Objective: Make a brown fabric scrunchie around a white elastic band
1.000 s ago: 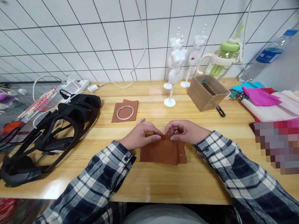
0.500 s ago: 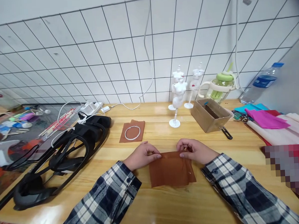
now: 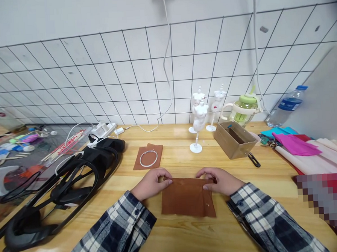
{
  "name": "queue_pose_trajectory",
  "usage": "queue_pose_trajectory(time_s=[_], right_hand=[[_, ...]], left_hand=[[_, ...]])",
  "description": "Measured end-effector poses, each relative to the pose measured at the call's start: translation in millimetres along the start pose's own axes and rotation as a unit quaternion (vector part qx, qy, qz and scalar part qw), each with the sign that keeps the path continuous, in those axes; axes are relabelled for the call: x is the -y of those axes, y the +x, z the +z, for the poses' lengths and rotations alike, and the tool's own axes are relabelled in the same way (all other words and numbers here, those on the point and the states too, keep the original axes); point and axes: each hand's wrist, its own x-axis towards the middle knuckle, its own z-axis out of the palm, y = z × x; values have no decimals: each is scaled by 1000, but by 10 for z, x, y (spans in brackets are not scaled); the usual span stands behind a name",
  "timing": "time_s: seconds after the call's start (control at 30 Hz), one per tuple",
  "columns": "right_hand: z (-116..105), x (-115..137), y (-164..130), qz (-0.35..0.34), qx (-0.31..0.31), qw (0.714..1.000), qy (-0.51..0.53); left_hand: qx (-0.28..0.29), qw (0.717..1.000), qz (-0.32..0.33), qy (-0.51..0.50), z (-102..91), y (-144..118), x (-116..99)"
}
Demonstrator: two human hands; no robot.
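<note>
1. A flat rust-brown square of fabric (image 3: pixel 187 202) lies on the near middle of the pale wooden table (image 3: pixel 174 238).
2. The left hand (image 3: pixel 150 184), palm down with its plaid-sleeved forearm angled in from the near left, pinches the cloth's far left corner between curled fingers and thumb.
3. The right hand (image 3: pixel 220 180) mirrors it, fingers closed on the far right corner.
4. Farther left, a white ring (image 3: pixel 148 158) rests on a second brown fabric piece (image 3: pixel 148 156).
5. Farther right stand a white miniature mannequin (image 3: pixel 198 120) and an open cardboard box (image 3: pixel 234 139).
</note>
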Motion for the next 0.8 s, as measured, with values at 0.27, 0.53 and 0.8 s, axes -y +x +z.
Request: queue_pose_trajectory(time_s=[0.27, 0.53, 0.8], right_hand=[[-37, -111, 34, 5, -43, 999, 13], [-4, -175, 103, 31, -93, 995, 16], [109, 54, 85, 1, -224, 939, -261]], left_hand=[[-58, 991, -91, -77, -38, 33, 98], [-131, 986, -81, 59, -16, 51, 229], [-59, 945, 85, 311, 433, -47, -50]])
